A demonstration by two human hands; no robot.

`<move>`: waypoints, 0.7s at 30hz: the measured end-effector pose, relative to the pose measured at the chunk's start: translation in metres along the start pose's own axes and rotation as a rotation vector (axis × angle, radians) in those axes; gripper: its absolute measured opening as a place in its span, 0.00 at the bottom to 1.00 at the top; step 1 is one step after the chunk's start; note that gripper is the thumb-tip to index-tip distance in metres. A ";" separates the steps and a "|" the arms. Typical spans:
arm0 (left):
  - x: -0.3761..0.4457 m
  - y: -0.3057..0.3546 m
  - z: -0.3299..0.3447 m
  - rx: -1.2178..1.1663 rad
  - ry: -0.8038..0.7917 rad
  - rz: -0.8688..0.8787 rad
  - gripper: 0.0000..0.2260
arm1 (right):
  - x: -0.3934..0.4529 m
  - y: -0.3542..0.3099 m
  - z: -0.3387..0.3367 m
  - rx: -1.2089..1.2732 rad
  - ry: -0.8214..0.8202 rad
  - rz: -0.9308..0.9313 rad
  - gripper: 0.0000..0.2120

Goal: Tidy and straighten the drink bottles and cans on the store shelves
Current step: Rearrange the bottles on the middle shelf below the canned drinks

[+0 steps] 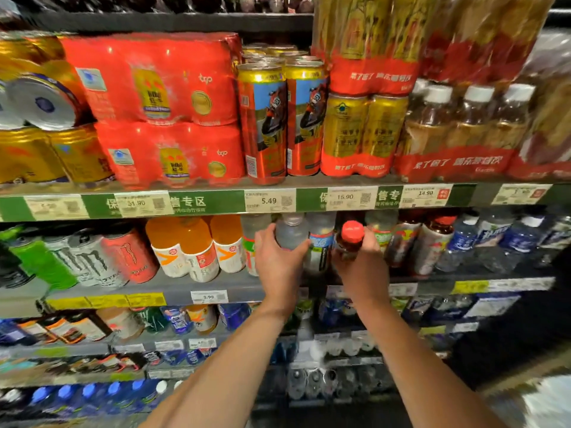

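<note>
On the second shelf (216, 287), near frame centre, the left hand (278, 267) wraps a clear grey-capped bottle (290, 231). Just beside it at three o'clock, the right hand (361, 268) grips a dark bottle with a red cap (350, 237). Orange bottles (197, 245) stand at nine o'clock.
</note>
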State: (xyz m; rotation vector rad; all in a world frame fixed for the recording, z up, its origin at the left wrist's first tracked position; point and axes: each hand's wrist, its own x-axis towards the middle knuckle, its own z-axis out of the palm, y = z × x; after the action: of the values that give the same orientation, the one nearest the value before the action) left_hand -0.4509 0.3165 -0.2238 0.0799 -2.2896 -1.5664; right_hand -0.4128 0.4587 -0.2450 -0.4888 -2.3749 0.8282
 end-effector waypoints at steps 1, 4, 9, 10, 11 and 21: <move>0.001 0.000 0.001 0.025 0.002 -0.008 0.29 | 0.001 -0.001 -0.001 -0.010 0.009 0.004 0.28; 0.005 -0.003 0.008 0.037 0.033 -0.037 0.31 | 0.002 0.001 -0.003 -0.008 0.039 -0.018 0.25; 0.008 -0.005 0.013 0.010 0.077 0.011 0.29 | 0.001 0.005 -0.007 0.124 0.021 0.034 0.22; 0.006 -0.005 0.014 0.018 0.086 0.014 0.30 | 0.000 0.009 -0.008 0.162 0.020 0.047 0.23; 0.003 -0.004 0.014 0.021 0.103 0.018 0.32 | -0.003 0.011 -0.012 0.195 0.023 0.074 0.24; -0.059 0.021 0.069 -0.100 -0.051 0.164 0.14 | -0.012 0.064 -0.078 0.541 0.092 0.179 0.22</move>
State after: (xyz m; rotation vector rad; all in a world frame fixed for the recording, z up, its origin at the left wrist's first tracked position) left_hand -0.4152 0.4007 -0.2422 -0.1712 -2.1894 -1.6113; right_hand -0.3458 0.5354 -0.2411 -0.4996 -1.9297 1.4371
